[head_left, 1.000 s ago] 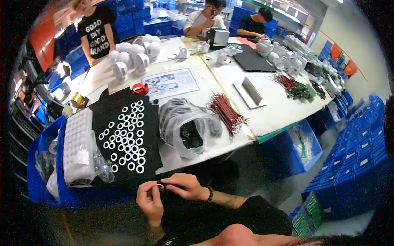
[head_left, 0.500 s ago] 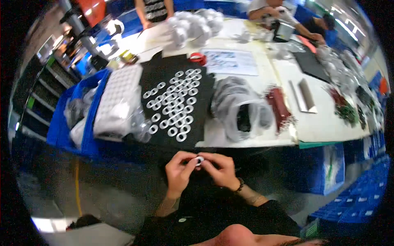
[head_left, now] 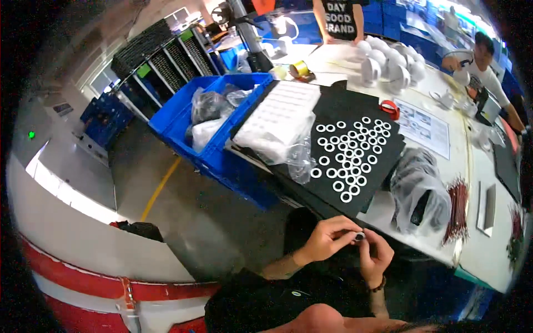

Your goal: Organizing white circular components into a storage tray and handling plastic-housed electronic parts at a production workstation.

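Note:
A small white ring with a dark centre is pinched between my two hands, in front of the table's near edge. My left hand closes thumb and fingers on its left side. From the right, my right hand, with a beaded bracelet at the wrist, grips the same ring. Beyond the hands, many white rings lie spread over a black mat. A white tray with a grid of cells, partly under clear plastic, rests beside them on the left.
Blue bins with bagged parts stand left of the table. To the right lie a plastic-wrapped bundle, dark red wires and a printed sheet. Red tape and white domes sit farther back. Two people are across the table.
My view has turned left, so the table and hands appear farther right, and more of the floor and a red-and-white surface shows. Both hands still hold the ring.

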`<action>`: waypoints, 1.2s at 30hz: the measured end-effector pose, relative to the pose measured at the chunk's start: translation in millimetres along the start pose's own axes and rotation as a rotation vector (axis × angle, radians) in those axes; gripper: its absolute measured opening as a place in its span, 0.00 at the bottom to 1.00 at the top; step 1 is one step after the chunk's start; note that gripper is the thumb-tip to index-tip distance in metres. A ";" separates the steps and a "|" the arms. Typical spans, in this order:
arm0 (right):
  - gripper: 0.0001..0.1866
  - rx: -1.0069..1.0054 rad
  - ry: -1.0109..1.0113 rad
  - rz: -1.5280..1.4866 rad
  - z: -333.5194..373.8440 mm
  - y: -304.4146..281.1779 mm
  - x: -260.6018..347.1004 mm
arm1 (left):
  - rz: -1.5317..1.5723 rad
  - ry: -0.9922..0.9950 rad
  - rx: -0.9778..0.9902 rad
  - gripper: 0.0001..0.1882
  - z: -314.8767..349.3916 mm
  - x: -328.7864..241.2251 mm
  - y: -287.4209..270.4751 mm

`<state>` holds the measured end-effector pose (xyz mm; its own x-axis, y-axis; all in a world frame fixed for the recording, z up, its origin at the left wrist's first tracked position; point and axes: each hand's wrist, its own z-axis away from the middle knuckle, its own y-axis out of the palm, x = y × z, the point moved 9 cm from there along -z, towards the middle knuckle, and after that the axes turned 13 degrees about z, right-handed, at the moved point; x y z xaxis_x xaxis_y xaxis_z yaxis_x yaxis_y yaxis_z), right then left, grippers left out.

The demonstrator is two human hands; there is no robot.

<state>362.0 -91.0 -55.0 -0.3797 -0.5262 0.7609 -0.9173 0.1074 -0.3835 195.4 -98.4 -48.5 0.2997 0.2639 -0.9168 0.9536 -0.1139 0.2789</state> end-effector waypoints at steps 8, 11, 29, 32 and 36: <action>0.10 -0.020 -0.056 0.184 -6.5 -24.7 16.2 | -0.416 0.197 0.021 0.07 -0.7 -50.9 0.0; 0.07 -0.401 -0.088 0.199 5.6 -89.5 -10.5 | -0.558 0.346 -0.088 0.05 -12.0 -107.3 -24.8; 0.11 -0.440 -0.065 0.823 -19.6 -98.4 -45.2 | -1.262 0.076 -0.109 0.07 -243.6 -76.9 -184.4; 0.13 -0.420 -0.050 0.798 -23.4 -93.2 -46.6 | -1.285 0.155 -0.113 0.07 -245.0 -85.7 -187.1; 0.14 -0.388 0.027 0.825 -27.0 -102.8 -51.5 | -1.182 0.394 -0.138 0.08 -235.1 -114.9 -160.1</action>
<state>472.5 -52.2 -40.6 -0.9316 -0.1372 0.3366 -0.3272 0.7199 -0.6122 15.6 114.7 79.4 -0.7740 0.4069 -0.4851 0.6330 0.4827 -0.6052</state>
